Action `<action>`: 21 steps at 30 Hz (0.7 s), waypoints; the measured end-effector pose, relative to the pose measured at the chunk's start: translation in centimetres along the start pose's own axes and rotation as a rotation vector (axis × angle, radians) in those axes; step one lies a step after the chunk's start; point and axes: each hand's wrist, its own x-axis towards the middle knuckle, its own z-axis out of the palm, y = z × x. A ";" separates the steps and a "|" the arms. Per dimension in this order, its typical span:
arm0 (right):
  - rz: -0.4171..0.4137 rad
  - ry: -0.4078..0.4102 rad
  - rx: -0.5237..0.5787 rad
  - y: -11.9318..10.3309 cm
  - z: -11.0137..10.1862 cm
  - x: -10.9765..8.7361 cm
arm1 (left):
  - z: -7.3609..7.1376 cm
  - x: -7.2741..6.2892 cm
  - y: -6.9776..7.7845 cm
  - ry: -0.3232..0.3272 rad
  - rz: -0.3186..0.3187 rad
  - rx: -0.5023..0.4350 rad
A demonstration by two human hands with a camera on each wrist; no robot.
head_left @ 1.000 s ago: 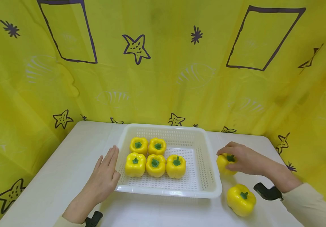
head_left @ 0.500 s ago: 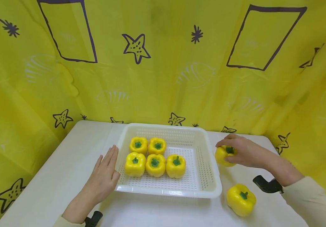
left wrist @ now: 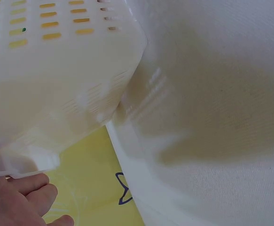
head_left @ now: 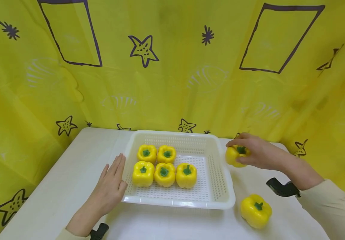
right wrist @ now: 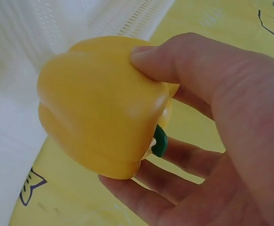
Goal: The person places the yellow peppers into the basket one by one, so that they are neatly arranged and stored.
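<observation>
My right hand (head_left: 258, 152) holds a yellow bell pepper (head_left: 233, 156) beside the right rim of a white plastic basket (head_left: 178, 203). In the right wrist view the thumb presses one side of that bell pepper (right wrist: 99, 103) and the fingers curl round the other, near its green stem (right wrist: 160, 141). Fingers straight, my left hand (head_left: 110, 188) rests along the basket's left rim; the left wrist view has its fingers (left wrist: 40, 195) by the rim's underside. Several yellow bell peppers stand stem up in the basket, among them a front right one (head_left: 186, 176).
One more yellow bell pepper (head_left: 256, 211) lies on the white table (head_left: 55, 190), right of the basket's near corner. Behind and around the table hangs a yellow curtain (head_left: 172, 93) printed with starfish and fish. Inside, the basket's right part shows its bare slotted floor (head_left: 204, 173).
Lifted off the table, the bell pepper in my right hand has moved up and slightly left, toward the basket's right rim. My left hand stays in place.
</observation>
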 end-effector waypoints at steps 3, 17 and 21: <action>-0.017 0.008 0.004 -0.2 -0.1 0.2 | 0.0 0.0 0.0 0.000 -0.001 -0.002; -0.074 0.023 -0.020 -1.6 -0.4 1.7 | 0.0 -0.1 0.0 0.005 0.001 0.000; -0.098 0.031 -0.029 -2.0 -0.3 2.2 | 0.0 -0.1 0.1 0.020 0.012 0.009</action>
